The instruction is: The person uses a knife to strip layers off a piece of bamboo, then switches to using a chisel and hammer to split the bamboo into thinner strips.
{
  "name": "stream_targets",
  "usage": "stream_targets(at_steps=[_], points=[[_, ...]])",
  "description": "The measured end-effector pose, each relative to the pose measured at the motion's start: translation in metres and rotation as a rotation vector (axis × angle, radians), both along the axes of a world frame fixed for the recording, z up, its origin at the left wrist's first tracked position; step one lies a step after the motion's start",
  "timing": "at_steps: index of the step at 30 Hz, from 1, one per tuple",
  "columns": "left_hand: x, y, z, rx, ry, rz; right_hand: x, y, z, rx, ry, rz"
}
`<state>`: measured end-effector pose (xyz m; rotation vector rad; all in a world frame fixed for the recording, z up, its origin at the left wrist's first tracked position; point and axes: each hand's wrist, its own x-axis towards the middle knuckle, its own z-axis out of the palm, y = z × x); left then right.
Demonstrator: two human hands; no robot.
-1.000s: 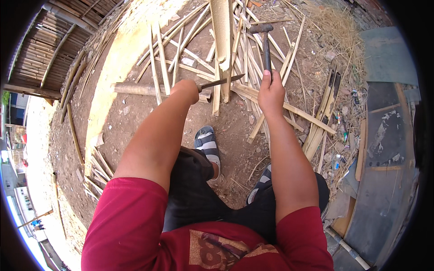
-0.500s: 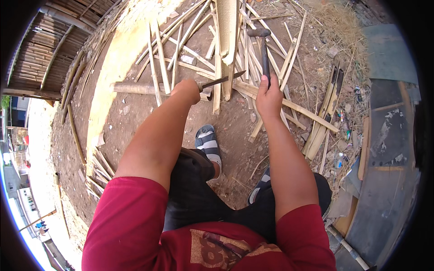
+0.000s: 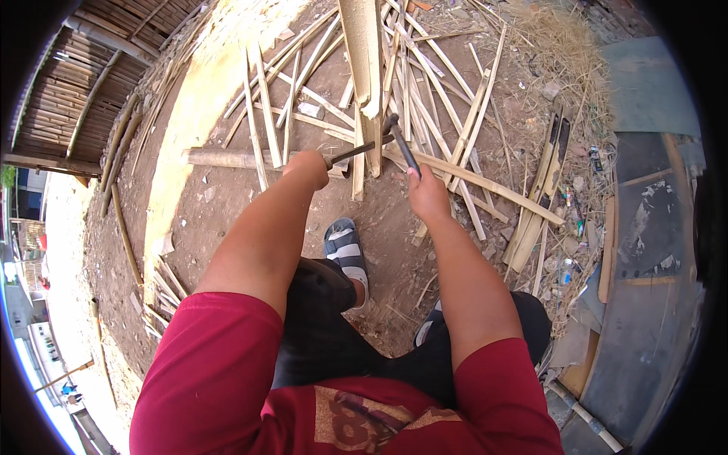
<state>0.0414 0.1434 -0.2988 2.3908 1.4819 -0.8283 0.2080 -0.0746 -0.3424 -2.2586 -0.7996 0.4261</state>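
Note:
My left hand (image 3: 306, 168) is closed round the handle of a long dark knife (image 3: 353, 152), whose blade points right. That blade lies across the lower part of a split bamboo piece (image 3: 359, 57), which rises away from me toward the upper edge. In my right hand (image 3: 428, 197) is a hammer (image 3: 403, 145), gripped by its dark handle. The hammer's head is at the blade's tip end, just right of the bamboo; I cannot tell whether they touch.
Several split bamboo strips (image 3: 485, 98) lie strewn over the dirt beyond my hands. A round bamboo length (image 3: 227, 158) rests left of the knife. More bamboo pieces (image 3: 535, 205) and litter lie at the right, beside dark sheets (image 3: 652, 250). My sandalled foot (image 3: 345, 249) stands below the knife.
My right hand has brought the hammer down and to the left, from raised upright to the blade's tip end. The knife and bamboo sit slightly further left in view.

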Motion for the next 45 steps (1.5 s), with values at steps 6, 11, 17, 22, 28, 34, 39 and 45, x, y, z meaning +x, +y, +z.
stream_targets(at_steps=[6,11,17,22,28,34,39,45], points=[[-0.012,0.002,-0.002,-0.003,0.022,0.034,0.014,0.020,0.049,0.137,0.085,-0.075],[-0.005,-0.007,0.012,0.000,-0.005,0.032,0.008,0.018,0.043,0.173,0.094,-0.053],[-0.012,-0.003,0.002,0.002,0.061,-0.036,0.010,0.006,0.010,-0.052,0.079,-0.011],[-0.017,0.004,-0.006,-0.037,0.053,-0.029,0.005,0.031,0.048,0.246,0.064,-0.106],[-0.018,0.003,-0.017,-0.020,0.049,-0.043,-0.008,-0.003,-0.031,-0.223,0.055,0.046],[-0.027,0.018,-0.036,-0.067,0.106,-0.033,0.000,0.034,0.031,0.112,0.108,-0.072],[-0.016,0.002,-0.026,-0.032,0.090,-0.067,-0.009,0.002,-0.052,-0.180,0.010,0.106],[-0.027,0.017,-0.043,-0.040,0.107,-0.071,0.003,0.020,0.016,-0.074,0.159,-0.051]])
